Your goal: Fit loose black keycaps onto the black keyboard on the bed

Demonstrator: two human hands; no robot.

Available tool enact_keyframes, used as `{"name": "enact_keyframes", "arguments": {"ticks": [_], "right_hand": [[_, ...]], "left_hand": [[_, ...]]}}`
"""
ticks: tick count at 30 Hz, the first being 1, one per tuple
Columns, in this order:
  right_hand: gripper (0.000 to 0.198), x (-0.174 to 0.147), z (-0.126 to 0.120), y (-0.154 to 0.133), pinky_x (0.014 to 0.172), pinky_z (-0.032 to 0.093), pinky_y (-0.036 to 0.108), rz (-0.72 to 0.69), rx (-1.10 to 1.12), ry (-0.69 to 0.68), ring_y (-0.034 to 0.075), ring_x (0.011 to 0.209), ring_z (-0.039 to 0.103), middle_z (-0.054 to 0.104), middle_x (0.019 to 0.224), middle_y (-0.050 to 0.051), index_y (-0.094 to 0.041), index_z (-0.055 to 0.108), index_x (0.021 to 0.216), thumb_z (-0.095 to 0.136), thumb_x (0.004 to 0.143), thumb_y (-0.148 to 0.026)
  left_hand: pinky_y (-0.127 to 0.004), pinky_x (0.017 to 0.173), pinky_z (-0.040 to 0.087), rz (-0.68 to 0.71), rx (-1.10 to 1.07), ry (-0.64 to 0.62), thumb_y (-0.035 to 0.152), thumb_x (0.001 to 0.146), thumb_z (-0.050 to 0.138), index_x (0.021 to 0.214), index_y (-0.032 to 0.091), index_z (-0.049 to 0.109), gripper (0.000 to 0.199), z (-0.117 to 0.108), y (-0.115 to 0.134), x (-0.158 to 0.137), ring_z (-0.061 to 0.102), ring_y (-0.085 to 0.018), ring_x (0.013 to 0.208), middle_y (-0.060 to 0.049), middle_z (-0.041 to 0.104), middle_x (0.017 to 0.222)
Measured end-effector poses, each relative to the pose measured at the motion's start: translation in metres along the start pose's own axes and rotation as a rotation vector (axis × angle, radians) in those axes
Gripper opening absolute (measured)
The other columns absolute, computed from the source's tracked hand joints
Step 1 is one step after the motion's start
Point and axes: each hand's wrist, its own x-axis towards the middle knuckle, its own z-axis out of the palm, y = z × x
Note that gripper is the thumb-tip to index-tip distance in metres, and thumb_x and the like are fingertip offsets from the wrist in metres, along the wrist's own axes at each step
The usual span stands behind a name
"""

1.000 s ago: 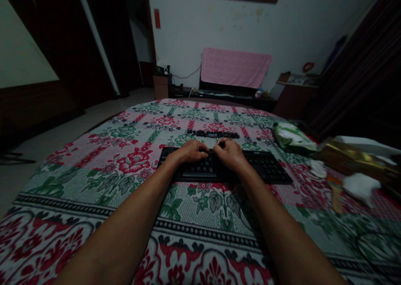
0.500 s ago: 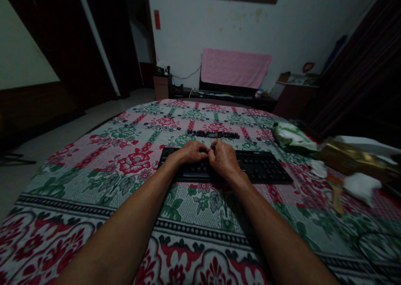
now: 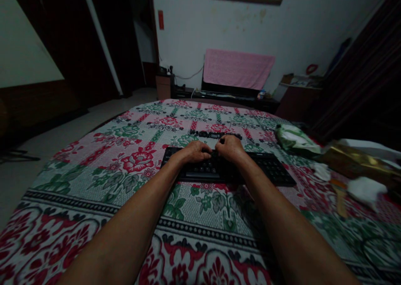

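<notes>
A black keyboard (image 3: 266, 168) lies flat on the patterned tablecloth in front of me. Across its left half rests my left hand (image 3: 196, 152), thumb and forefinger pointing right with a gap between them; the other fingers are partly hidden. My right hand (image 3: 231, 147) is over the keyboard's upper middle, its fingers curled in against the thumb. A dark spot shows at those fingertips, too small and dim to name. Just beyond the hands lies a row of small black pieces (image 3: 216, 134) that look like keycaps.
On the right of the tablecloth (image 3: 131, 193) lie a brush with a wooden handle (image 3: 341, 201), crumpled white tissue (image 3: 366, 191), a gold box (image 3: 351, 159) and a green-and-white packet (image 3: 296, 138). A pink cloth (image 3: 239, 67) hangs by the far wall.
My right hand has moved right and slightly away from me, apart from the left hand. The left hand stays on the keyboard. The view has shifted slightly.
</notes>
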Motion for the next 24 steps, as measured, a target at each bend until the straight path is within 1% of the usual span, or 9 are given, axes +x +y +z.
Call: {"name": "enact_keyframes", "arguments": {"ticks": [4, 7, 9, 11, 13, 16, 17, 20, 24], "right_hand": [[0.011, 0.011, 0.003, 0.008, 0.05, 0.041, 0.024, 0.103, 0.139, -0.131, 0.016, 0.05, 0.058, 0.062, 0.049, 0.003, -0.017, 0.064, 0.061, 0.054, 0.064, -0.02], [0.009, 0.014, 0.006, 0.016, 0.046, 0.04, 0.024, 0.16, 0.226, -0.139, 0.016, 0.044, 0.055, 0.06, 0.046, 0.002, -0.016, 0.063, 0.063, 0.055, 0.063, -0.02], [0.01, 0.012, 0.006, 0.017, 0.045, 0.04, 0.023, 0.159, 0.234, -0.125, 0.015, 0.044, 0.055, 0.061, 0.048, 0.002, -0.016, 0.064, 0.065, 0.055, 0.063, -0.021], [0.013, 0.007, 0.004, 0.014, 0.048, 0.04, 0.023, 0.122, 0.188, -0.098, 0.015, 0.048, 0.056, 0.063, 0.052, 0.003, -0.016, 0.064, 0.067, 0.053, 0.065, -0.022], [0.016, -0.001, 0.001, 0.007, 0.052, 0.04, 0.023, 0.043, 0.085, -0.042, 0.016, 0.055, 0.059, 0.066, 0.058, 0.005, -0.016, 0.065, 0.068, 0.051, 0.068, -0.023], [0.019, -0.013, -0.001, -0.005, 0.062, 0.042, 0.024, -0.081, -0.071, 0.082, 0.019, 0.071, 0.063, 0.069, 0.075, 0.009, -0.015, 0.065, 0.075, 0.048, 0.071, -0.022], [0.02, -0.017, -0.001, -0.009, 0.064, 0.042, 0.025, -0.117, -0.11, 0.094, 0.02, 0.075, 0.063, 0.069, 0.079, 0.01, -0.015, 0.065, 0.079, 0.049, 0.072, -0.022], [0.022, -0.029, 0.001, -0.016, 0.068, 0.042, 0.027, -0.142, -0.179, 0.111, 0.023, 0.08, 0.062, 0.067, 0.084, 0.013, -0.013, 0.063, 0.089, 0.049, 0.075, -0.024], [0.023, -0.046, 0.006, -0.023, 0.07, 0.041, 0.027, -0.149, -0.207, 0.116, 0.021, 0.081, 0.062, 0.066, 0.087, 0.012, -0.014, 0.06, 0.095, 0.046, 0.078, -0.022]], "left_hand": [[-0.022, 0.074, 0.043, 0.029, -0.025, 0.006, 0.025, 0.074, 0.055, 0.102, 0.015, 0.068, 0.032, 0.0, -0.003, 0.0, 0.061, -0.016, 0.084, -0.002, 0.07, 0.093], [-0.021, 0.074, 0.043, 0.014, -0.025, 0.017, 0.026, 0.074, 0.056, 0.102, 0.015, 0.068, 0.033, 0.001, -0.003, 0.001, 0.061, -0.015, 0.083, -0.002, 0.07, 0.093], [-0.021, 0.074, 0.043, -0.007, -0.035, 0.01, 0.026, 0.074, 0.056, 0.102, 0.015, 0.068, 0.033, 0.0, -0.002, 0.001, 0.061, -0.015, 0.082, -0.002, 0.07, 0.092], [-0.021, 0.074, 0.043, -0.023, -0.043, 0.002, 0.025, 0.073, 0.056, 0.102, 0.013, 0.068, 0.034, 0.0, 0.0, 0.0, 0.061, -0.015, 0.082, -0.002, 0.07, 0.091], [-0.021, 0.074, 0.043, -0.019, -0.04, -0.009, 0.024, 0.073, 0.055, 0.103, 0.013, 0.068, 0.034, -0.001, 0.001, 0.0, 0.061, -0.015, 0.083, -0.002, 0.07, 0.091], [-0.021, 0.072, 0.043, 0.017, -0.034, -0.013, 0.023, 0.073, 0.054, 0.101, 0.015, 0.069, 0.032, -0.001, 0.001, 0.0, 0.06, -0.015, 0.08, 0.0, 0.07, 0.087], [-0.02, 0.071, 0.043, 0.029, -0.033, -0.008, 0.023, 0.073, 0.054, 0.099, 0.015, 0.069, 0.031, -0.001, 0.001, 0.0, 0.059, -0.015, 0.079, 0.001, 0.07, 0.085], [-0.019, 0.068, 0.042, 0.053, -0.04, 0.005, 0.023, 0.072, 0.053, 0.095, 0.016, 0.07, 0.03, -0.001, 0.0, 0.0, 0.058, -0.014, 0.076, 0.003, 0.069, 0.08], [-0.018, 0.064, 0.041, 0.06, -0.044, 0.006, 0.025, 0.073, 0.053, 0.089, 0.015, 0.071, 0.026, -0.001, 0.001, -0.001, 0.057, -0.014, 0.073, 0.003, 0.067, 0.074]]}}
